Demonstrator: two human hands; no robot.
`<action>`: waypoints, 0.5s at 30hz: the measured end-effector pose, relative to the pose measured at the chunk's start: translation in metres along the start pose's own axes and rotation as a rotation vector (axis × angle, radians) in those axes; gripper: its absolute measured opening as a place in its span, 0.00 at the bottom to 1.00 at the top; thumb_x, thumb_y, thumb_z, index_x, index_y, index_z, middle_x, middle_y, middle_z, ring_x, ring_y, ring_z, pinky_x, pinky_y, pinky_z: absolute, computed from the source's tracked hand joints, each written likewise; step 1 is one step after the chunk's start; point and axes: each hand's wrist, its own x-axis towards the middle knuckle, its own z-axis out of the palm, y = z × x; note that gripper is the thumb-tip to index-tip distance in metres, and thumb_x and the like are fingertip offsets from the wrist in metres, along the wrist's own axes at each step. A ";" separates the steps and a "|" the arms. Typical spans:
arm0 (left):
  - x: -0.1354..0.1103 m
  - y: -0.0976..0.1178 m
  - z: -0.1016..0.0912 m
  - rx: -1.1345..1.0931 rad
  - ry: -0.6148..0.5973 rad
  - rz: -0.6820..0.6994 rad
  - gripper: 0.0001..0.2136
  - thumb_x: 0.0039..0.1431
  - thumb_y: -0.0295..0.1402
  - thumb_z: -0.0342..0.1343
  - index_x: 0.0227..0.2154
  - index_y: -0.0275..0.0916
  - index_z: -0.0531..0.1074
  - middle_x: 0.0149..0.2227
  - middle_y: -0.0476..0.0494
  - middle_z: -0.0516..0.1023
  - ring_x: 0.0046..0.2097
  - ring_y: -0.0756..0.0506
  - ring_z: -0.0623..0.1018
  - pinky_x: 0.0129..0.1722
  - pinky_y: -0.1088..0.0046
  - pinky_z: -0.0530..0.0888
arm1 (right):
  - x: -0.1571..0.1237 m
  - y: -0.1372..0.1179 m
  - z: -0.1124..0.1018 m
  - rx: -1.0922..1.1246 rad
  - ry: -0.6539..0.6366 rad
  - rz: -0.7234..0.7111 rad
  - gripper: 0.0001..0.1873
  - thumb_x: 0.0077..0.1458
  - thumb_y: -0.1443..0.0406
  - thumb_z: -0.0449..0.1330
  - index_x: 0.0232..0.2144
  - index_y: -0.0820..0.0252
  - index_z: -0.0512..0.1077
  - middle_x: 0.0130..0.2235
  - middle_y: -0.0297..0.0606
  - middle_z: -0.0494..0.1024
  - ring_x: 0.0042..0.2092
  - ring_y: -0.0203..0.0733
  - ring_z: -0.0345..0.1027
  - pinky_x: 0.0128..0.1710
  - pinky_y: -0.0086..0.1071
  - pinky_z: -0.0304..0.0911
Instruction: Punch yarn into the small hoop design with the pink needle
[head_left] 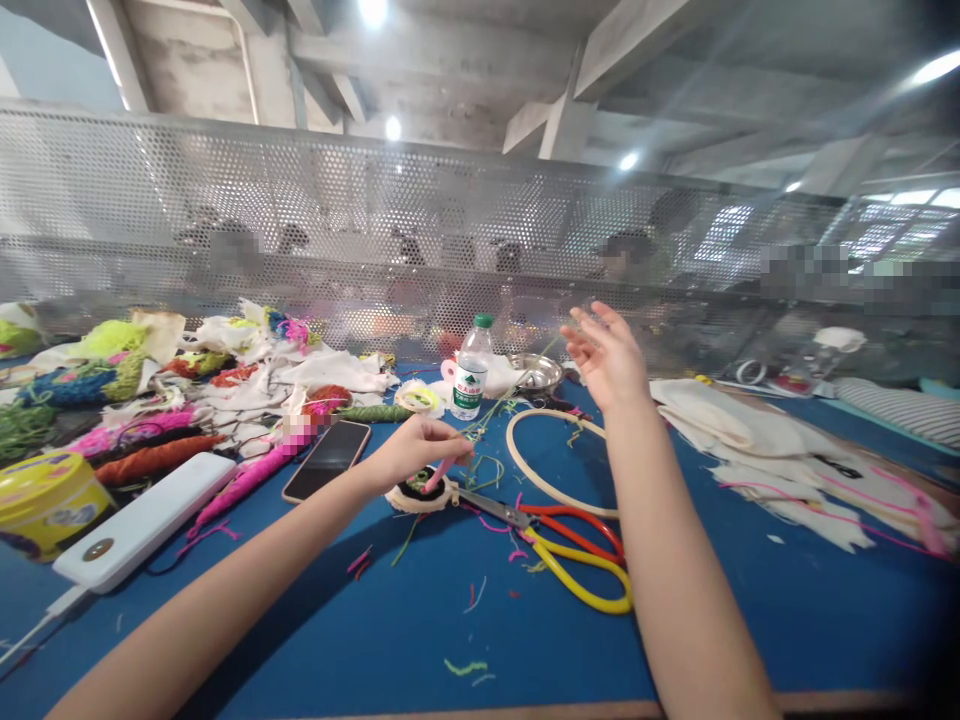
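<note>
My left hand [426,448] is closed in a pinch just above a small round piece [421,490] with a pale rim and a dark centre. A narrow pink thing [438,474] runs from its fingertips down to that piece; its kind is unclear. My right hand [609,358] is raised higher, at the right of centre. A light green strand of yarn [517,382] stretches up through the air to its fingertips, where the grip is partly hidden. Large scissors [559,535] with red and yellow handles lie between my arms, blades towards the round piece. A wooden embroidery hoop [536,478] lies behind them.
A water bottle [472,372] and a metal bowl [536,374] stand at the back. On the left are a phone [328,462], a white power bank [146,522], a yellow tub [51,505] and heaped yarn. White cloth [750,425] lies right. A perforated metal screen [420,200] borders the table.
</note>
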 end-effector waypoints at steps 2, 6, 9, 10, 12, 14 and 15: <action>0.000 -0.002 0.001 -0.012 -0.011 0.008 0.17 0.52 0.39 0.53 0.13 0.35 0.66 0.19 0.49 0.70 0.28 0.52 0.71 0.38 0.73 0.67 | -0.001 0.003 0.002 -0.099 -0.017 -0.096 0.18 0.42 0.74 0.58 0.37 0.54 0.62 0.42 0.31 0.71 0.30 0.29 0.71 0.24 0.19 0.67; -0.001 -0.004 0.005 -0.027 0.012 0.017 0.18 0.51 0.41 0.53 0.12 0.36 0.64 0.15 0.51 0.65 0.28 0.51 0.71 0.40 0.72 0.67 | -0.002 0.006 0.006 -0.280 -0.087 -0.277 0.21 0.41 0.71 0.59 0.40 0.52 0.62 0.50 0.34 0.66 0.33 0.32 0.71 0.29 0.25 0.68; -0.001 -0.005 0.008 -0.045 0.017 -0.001 0.15 0.50 0.41 0.54 0.16 0.36 0.66 0.14 0.53 0.63 0.24 0.52 0.70 0.35 0.73 0.67 | -0.004 0.003 0.012 -0.419 -0.138 -0.425 0.21 0.44 0.69 0.57 0.42 0.51 0.62 0.51 0.36 0.64 0.36 0.35 0.71 0.30 0.28 0.68; -0.001 -0.006 0.008 -0.051 0.012 -0.010 0.14 0.50 0.41 0.54 0.17 0.36 0.67 0.14 0.54 0.63 0.23 0.53 0.69 0.32 0.74 0.67 | -0.005 0.001 0.014 -0.455 -0.144 -0.478 0.21 0.44 0.69 0.56 0.43 0.50 0.61 0.51 0.36 0.64 0.36 0.36 0.70 0.30 0.29 0.67; -0.001 -0.007 0.009 -0.065 0.005 -0.028 0.13 0.49 0.41 0.55 0.21 0.36 0.69 0.13 0.55 0.62 0.19 0.54 0.66 0.27 0.75 0.66 | -0.009 -0.006 0.019 -0.505 -0.148 -0.562 0.23 0.45 0.68 0.55 0.45 0.48 0.60 0.53 0.36 0.62 0.37 0.37 0.70 0.28 0.29 0.67; -0.001 -0.008 0.009 -0.079 -0.004 -0.050 0.12 0.49 0.41 0.55 0.24 0.35 0.69 0.13 0.56 0.62 0.16 0.55 0.64 0.23 0.77 0.64 | -0.012 -0.013 0.025 -0.534 -0.172 -0.604 0.24 0.46 0.68 0.54 0.47 0.45 0.58 0.55 0.35 0.58 0.38 0.38 0.70 0.28 0.29 0.67; -0.001 -0.009 0.010 -0.087 -0.009 -0.060 0.12 0.49 0.41 0.55 0.25 0.35 0.69 0.13 0.56 0.62 0.15 0.56 0.62 0.21 0.77 0.62 | -0.014 -0.017 0.028 -0.545 -0.191 -0.615 0.25 0.47 0.68 0.54 0.48 0.43 0.58 0.56 0.34 0.57 0.38 0.38 0.70 0.27 0.29 0.67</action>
